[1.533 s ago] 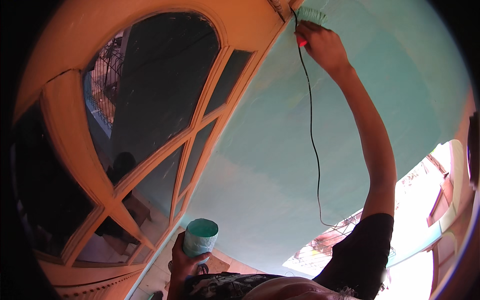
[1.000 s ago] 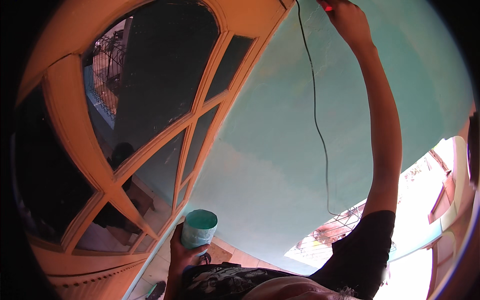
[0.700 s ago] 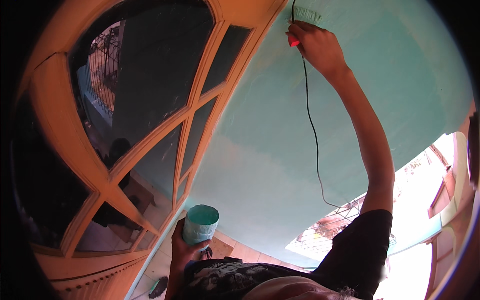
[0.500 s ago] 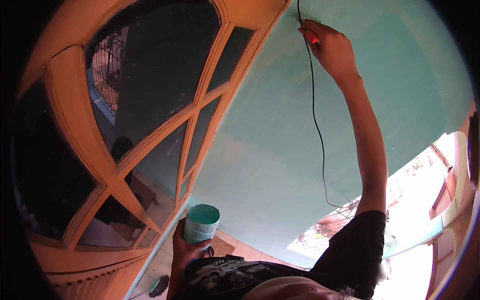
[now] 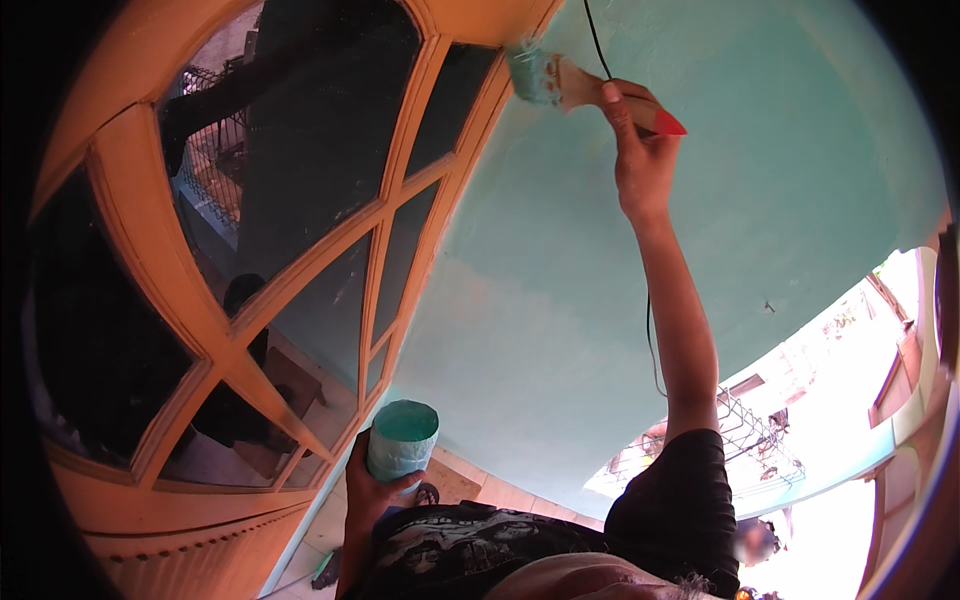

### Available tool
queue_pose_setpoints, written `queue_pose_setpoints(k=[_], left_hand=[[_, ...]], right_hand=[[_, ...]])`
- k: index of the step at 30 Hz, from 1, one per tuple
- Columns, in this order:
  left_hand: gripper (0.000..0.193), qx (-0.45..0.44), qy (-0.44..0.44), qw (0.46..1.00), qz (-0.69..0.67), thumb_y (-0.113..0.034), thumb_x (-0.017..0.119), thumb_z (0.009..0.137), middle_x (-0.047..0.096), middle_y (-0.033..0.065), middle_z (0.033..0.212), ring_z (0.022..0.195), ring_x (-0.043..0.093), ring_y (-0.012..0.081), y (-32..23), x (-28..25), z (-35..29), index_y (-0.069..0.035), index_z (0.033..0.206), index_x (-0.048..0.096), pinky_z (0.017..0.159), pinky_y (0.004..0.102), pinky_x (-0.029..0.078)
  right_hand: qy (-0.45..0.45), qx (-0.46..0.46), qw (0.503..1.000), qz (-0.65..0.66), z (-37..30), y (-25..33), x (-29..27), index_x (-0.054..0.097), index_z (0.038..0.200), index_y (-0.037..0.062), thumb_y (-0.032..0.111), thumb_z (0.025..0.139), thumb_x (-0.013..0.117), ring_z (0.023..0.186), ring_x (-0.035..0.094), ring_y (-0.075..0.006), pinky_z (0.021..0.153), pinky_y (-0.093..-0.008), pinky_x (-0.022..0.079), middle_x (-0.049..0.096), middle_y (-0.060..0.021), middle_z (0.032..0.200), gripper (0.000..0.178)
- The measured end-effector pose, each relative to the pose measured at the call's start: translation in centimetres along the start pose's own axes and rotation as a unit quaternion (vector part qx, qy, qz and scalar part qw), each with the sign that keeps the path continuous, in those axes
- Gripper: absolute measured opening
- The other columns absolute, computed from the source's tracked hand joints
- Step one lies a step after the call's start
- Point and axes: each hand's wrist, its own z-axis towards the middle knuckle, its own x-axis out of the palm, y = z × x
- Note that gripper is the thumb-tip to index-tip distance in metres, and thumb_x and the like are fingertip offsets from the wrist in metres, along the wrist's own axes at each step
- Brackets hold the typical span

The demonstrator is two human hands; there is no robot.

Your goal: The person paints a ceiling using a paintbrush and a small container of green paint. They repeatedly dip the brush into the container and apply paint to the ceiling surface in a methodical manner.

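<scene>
A paintbrush (image 5: 578,84) with a pale wooden handle and a red tip is held up by my right hand (image 5: 645,150), fingers wrapped round the handle. Its bristles, coated in turquoise paint, reach the corner where the turquoise wall (image 5: 540,330) meets the orange wooden frame (image 5: 395,215). Whether they touch the wall or the frame, I cannot tell. Low at the left, my left hand (image 5: 375,490) grips a paint-smeared cup (image 5: 400,455) from the side. The cup is upright, its inside turquoise; how much paint it holds is not visible.
A black cable (image 5: 597,40) hangs down the wall, passing behind my right hand and forearm. Dark glass panes (image 5: 300,130) fill the orange frame on the left. Beyond the wall at lower right are a metal grille (image 5: 745,440) and another person (image 5: 757,540). Tiles cover the floor (image 5: 325,525).
My right hand has moved left and slightly down, bringing the brush from beside the cable to the frame's edge. The whole brush now shows. My left hand keeps holding the cup.
</scene>
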Motion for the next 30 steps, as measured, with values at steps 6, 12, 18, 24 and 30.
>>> queue_pose_setpoints(k=[6,12,18,24,30], left_hand=[[0.083,-0.018,-0.011,1.0,-0.004,-0.019,0.096,0.058,0.067,0.0127,0.116,0.107,0.066,0.0254,0.1,0.1,-0.1,-0.003,0.129,0.055,0.092,0.0404,0.053],[0.083,-0.011,-0.019,0.999,0.027,-0.02,0.096,0.058,0.067,0.0126,0.116,0.107,0.066,0.0259,0.1,-0.1,-0.3,-0.004,0.129,0.055,0.092,0.0408,0.053],[0.083,-0.018,-0.008,1.0,-0.006,-0.02,0.095,0.059,0.067,0.0123,0.117,0.107,0.066,0.0259,-0.2,0.1,0.1,-0.004,0.129,0.055,0.093,0.0408,0.053],[0.082,-0.013,-0.005,1.0,-0.014,-0.02,0.096,0.059,0.066,0.0118,0.116,0.108,0.066,0.0256,1.0,0.3,0.4,-0.004,0.129,0.055,0.093,0.0411,0.053],[0.082,-0.009,-0.004,1.0,-0.007,-0.018,0.096,0.059,0.066,0.0118,0.116,0.107,0.066,0.0248,0.8,0.5,0.6,-0.004,0.128,0.055,0.093,0.041,0.053]], right_hand=[[0.049,0.005,0.994,-0.095,-2.6,-2.7,0.2,0.078,0.095,0.0031,0.02,0.099,0.069,0.101,0.068,-0.018,0.113,-0.0483,0.032,0.075,-0.0084,0.106,0.019],[0.052,-0.235,0.892,-0.383,-0.6,-2.8,-2.9,0.078,0.098,0.0123,0.015,0.096,0.071,0.105,0.071,-0.0151,0.119,-0.066,-0.007,0.077,0.0036,0.111,0.008],[0.025,-0.389,0.745,-0.542,3.7,-1.0,-3.2,0.072,0.108,0.0214,0.021,0.089,0.077,0.103,0.07,-0.0114,0.114,-0.0751,0.012,0.073,0.01,0.114,0.019],[0.069,-0.418,0.651,-0.63,9.0,0.5,-1.7,0.067,0.095,0.0145,0.023,0.094,0.064,0.109,0.07,-0.0205,0.112,-0.0674,0.035,0.074,-0.0039,0.116,0.01],[0.101,-0.401,0.583,-0.699,11.8,-2.3,-0.5,0.07,0.099,0.0149,0.022,0.089,0.069,0.12,0.065,-0.0198,0.119,-0.0748,0.016,0.069,-0.0048,0.128,0.013]])
